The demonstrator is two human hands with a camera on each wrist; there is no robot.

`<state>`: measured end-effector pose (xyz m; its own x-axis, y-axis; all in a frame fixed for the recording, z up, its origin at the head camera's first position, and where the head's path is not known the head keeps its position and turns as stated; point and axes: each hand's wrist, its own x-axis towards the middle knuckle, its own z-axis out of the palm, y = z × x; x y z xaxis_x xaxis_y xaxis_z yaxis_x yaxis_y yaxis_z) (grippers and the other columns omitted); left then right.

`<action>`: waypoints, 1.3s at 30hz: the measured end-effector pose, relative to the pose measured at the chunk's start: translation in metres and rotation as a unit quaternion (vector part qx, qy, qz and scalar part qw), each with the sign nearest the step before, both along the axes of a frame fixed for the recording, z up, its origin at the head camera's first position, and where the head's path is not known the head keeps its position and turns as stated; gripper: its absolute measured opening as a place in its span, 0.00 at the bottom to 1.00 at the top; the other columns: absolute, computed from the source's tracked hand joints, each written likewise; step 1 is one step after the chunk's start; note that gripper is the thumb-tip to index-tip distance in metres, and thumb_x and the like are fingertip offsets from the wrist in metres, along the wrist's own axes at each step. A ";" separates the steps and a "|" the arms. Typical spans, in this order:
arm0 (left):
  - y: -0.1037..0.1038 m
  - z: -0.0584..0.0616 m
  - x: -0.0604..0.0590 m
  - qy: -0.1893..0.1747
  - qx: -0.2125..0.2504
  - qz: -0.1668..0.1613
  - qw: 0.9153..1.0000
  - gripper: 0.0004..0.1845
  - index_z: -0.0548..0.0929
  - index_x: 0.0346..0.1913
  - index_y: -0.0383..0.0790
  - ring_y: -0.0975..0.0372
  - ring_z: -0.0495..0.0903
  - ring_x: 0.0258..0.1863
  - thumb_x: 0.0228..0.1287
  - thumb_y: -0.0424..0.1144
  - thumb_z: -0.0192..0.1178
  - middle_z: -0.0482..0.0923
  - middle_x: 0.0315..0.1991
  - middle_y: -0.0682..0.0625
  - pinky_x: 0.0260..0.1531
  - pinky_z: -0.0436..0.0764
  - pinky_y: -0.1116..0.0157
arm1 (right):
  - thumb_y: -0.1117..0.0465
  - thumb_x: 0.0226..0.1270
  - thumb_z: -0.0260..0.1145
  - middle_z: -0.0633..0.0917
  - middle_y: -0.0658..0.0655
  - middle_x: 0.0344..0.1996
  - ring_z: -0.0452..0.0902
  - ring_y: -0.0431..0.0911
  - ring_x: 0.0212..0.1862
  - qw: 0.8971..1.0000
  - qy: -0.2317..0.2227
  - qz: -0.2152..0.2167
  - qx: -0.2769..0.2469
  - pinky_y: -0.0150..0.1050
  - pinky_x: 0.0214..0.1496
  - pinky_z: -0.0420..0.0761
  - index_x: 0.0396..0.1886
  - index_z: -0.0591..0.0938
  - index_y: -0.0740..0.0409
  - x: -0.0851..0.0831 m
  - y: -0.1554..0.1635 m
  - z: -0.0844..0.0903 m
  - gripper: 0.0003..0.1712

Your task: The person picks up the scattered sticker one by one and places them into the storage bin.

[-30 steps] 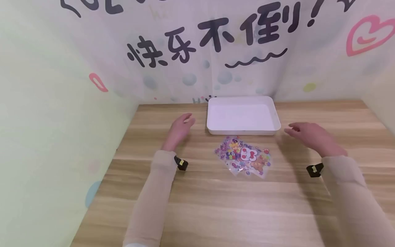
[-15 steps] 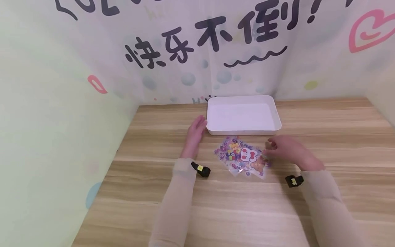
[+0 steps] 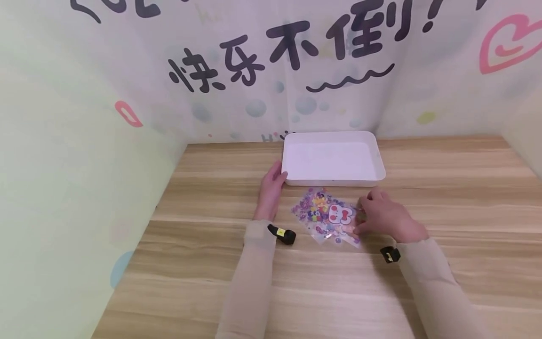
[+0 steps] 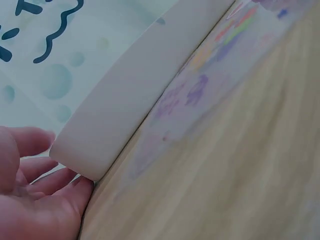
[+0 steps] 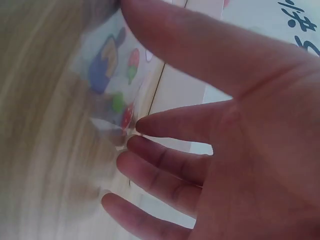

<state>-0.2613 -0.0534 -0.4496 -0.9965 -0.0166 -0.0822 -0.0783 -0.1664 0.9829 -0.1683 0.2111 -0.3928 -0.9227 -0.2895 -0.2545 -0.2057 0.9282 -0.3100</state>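
Observation:
A white rectangular tray (image 3: 330,162) stands at the back of the table. My left hand (image 3: 271,190) touches its front left corner; in the left wrist view the fingers (image 4: 55,182) lie against the tray's wall (image 4: 115,100). In front of the tray lie overlapping clear plastic pieces (image 3: 322,214) printed with colourful cartoons, including a white rabbit face; whether they are bags or sticker sheets I cannot tell. My right hand (image 3: 387,216) is at their right edge. Its thumb extends over the plastic (image 5: 112,70), and the other fingers (image 5: 160,175) are spread near the edge, pinching nothing visibly.
The wood-grain table (image 3: 190,282) meets a printed cloth backdrop (image 3: 237,113) just behind the tray. A pale wall (image 3: 63,188) borders the left side. Each wrist carries a small black camera (image 3: 283,234).
My left hand has moved right, from beside the tray to its corner. The right hand has come left and down to the plastic pieces. Tray and pieces stay in place.

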 end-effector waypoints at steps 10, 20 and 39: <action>0.004 0.021 0.013 -0.008 -0.061 0.010 0.998 0.24 0.63 0.64 0.40 0.65 0.63 0.60 0.65 0.34 0.50 0.62 0.63 0.49 0.54 0.67 0.73 | 0.45 0.36 0.75 0.68 0.62 0.43 0.61 0.56 0.44 1.000 0.017 0.008 -0.023 0.46 0.29 0.75 0.52 0.72 0.54 0.003 0.007 -0.003 0.40; 0.005 0.003 0.001 0.006 -0.050 0.026 0.998 0.23 0.67 0.62 0.48 0.70 0.65 0.57 0.63 0.37 0.54 0.65 0.61 0.56 0.52 0.69 0.75 | 0.46 0.38 0.75 0.65 0.66 0.50 0.58 0.61 0.49 0.999 0.022 0.004 -0.030 0.59 0.41 0.74 0.55 0.69 0.58 -0.001 0.010 0.002 0.44; 0.001 -0.003 0.002 0.007 -0.070 0.027 0.997 0.23 0.67 0.62 0.50 0.69 0.64 0.58 0.63 0.40 0.53 0.64 0.61 0.56 0.53 0.68 0.74 | 0.65 0.45 0.72 0.63 0.69 0.51 0.61 0.58 0.47 0.991 0.041 -0.005 -0.131 0.53 0.44 0.75 0.58 0.68 0.63 -0.015 0.009 -0.016 0.38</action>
<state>-0.2588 -0.0527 -0.4524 -0.9948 -0.0805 -0.0623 -0.0600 -0.0303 0.9977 -0.1832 0.2198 -0.4088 -0.9403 -0.3266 -0.0955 -0.2317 0.8201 -0.5232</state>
